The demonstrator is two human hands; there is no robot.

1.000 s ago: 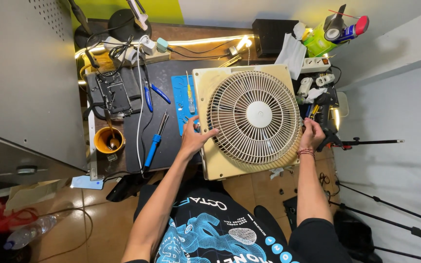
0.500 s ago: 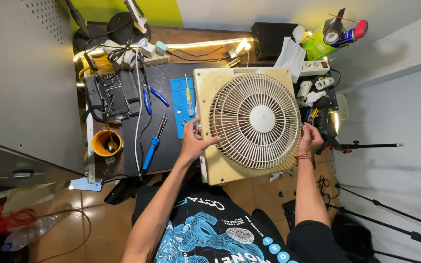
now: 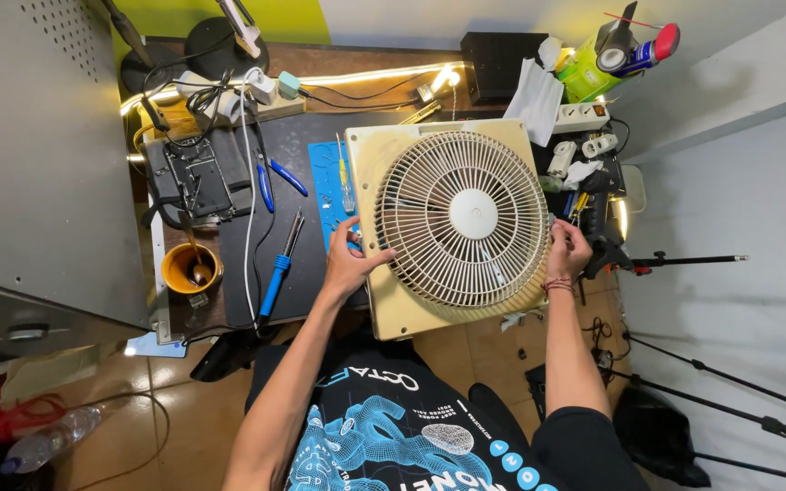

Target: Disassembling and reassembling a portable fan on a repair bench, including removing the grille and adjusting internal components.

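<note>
A cream square box fan [image 3: 455, 223] with a round grille lies flat on the dark desk [image 3: 302, 145], its near edge overhanging. My left hand [image 3: 352, 262] grips the fan's left side, fingers on the frame by the grille. On the opposite side, my right hand [image 3: 569, 252] clasps the right edge of the frame. Beneath the fan's left part a blue mat [image 3: 327, 182] with a yellow-handled screwdriver [image 3: 345, 177] shows.
A blue-handled soldering iron [image 3: 277, 268], blue pliers [image 3: 266, 182], an open device [image 3: 195, 177] and an orange cup [image 3: 191, 268] lie left of the fan. Power strip [image 3: 579, 116], spray can [image 3: 634, 53] and tissue [image 3: 536, 95] sit at the right. A grey cabinet [image 3: 38, 164] stands left, tripod legs [image 3: 730, 409] at right.
The fan has shifted slightly away from me on the desk, with both hands staying on its sides. The camera view has moved a little.
</note>
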